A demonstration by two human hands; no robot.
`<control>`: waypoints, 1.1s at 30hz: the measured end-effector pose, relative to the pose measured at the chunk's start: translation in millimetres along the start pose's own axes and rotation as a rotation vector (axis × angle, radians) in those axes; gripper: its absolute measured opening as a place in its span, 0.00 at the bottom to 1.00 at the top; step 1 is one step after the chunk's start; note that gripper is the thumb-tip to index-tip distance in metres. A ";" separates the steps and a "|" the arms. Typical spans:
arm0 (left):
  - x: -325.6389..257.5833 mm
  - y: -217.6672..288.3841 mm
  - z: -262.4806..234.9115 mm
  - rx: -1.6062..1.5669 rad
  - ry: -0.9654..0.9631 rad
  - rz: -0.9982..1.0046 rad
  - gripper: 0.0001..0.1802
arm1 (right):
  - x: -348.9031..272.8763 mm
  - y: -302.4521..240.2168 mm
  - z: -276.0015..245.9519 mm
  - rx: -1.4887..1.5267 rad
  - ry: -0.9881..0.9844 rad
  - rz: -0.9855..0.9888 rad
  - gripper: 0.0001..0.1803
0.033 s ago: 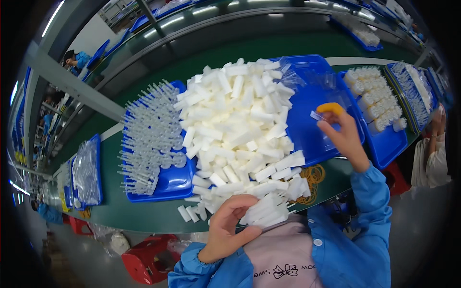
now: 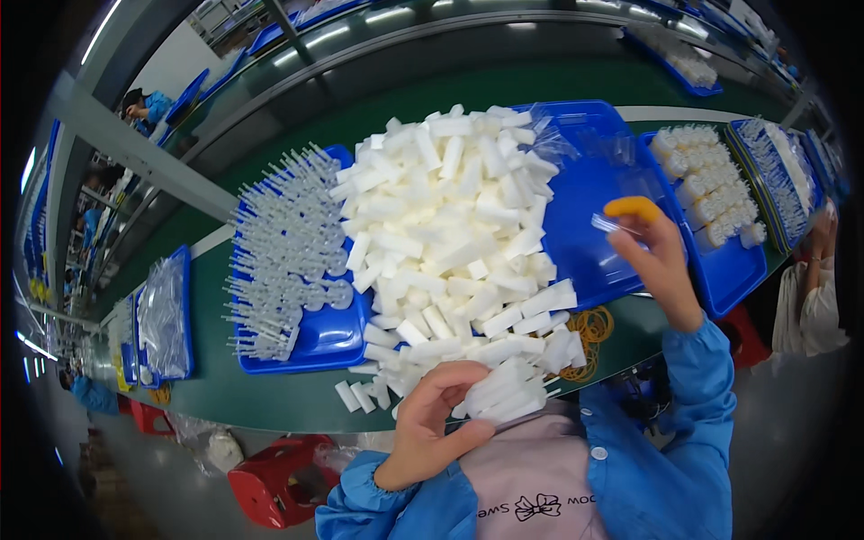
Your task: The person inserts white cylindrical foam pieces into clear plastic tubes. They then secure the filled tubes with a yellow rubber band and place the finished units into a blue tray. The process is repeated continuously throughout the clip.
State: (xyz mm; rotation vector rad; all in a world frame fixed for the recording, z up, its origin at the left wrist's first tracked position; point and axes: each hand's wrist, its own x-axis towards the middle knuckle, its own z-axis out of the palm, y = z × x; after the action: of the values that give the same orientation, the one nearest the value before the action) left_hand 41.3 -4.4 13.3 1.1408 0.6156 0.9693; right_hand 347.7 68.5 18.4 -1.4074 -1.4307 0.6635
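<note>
My left hand is closed around a bundle of white, partly translucent sticks in front of my chest. Thin stems poke out of the bundle's right end. Over the blue tray, my right hand, with a yellow finger cover on one finger, pinches a small clear plastic piece. Between the trays a large heap of white foam blocks is piled, its near edge beside my left hand. Several clear plastic pieces lie at the blue tray's far end.
On the left, another blue tray holds translucent parts with thin stems. Rubber bands lie by the table's front edge. Bundled white pieces fill a tray on the right. A red stool stands below; another person's arm shows at far right.
My right hand has shifted slightly right and down with the clear plastic piece, which is now tilted differently. The left hand keeps its hold on the bundle.
</note>
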 end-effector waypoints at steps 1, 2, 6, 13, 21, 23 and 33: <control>-1.0 -1.3 0.9 0.002 0.008 0.003 0.29 | -11.9 -12.0 -3.5 0.146 -0.044 0.057 0.12; -2.1 -1.6 2.2 0.000 0.012 0.007 0.29 | -24.1 -22.1 -8.0 0.287 -0.086 0.115 0.13; -3.0 -5.3 4.5 -0.005 -0.029 0.003 0.29 | -53.4 -61.6 -5.5 0.259 -0.234 -0.140 0.15; -2.6 -2.9 6.1 0.069 -0.055 0.026 0.28 | -70.2 -75.4 22.7 0.236 -0.309 -0.133 0.24; -0.9 -3.0 5.1 0.279 -0.030 0.116 0.25 | -66.3 -74.3 22.3 0.158 -0.308 -0.183 0.21; -0.5 -3.3 4.2 0.288 -0.013 0.117 0.25 | -62.1 -78.3 20.4 0.092 -0.329 -0.206 0.20; 2.0 -2.2 8.4 -0.057 0.034 0.002 0.24 | -65.2 -74.7 17.2 0.178 -0.335 -0.178 0.21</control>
State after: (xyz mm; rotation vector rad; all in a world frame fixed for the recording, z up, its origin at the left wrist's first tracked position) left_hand 49.9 -6.8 14.2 1.0768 0.6106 1.0032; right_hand 291.1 -2.7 61.6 -1.0502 -1.6884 0.9174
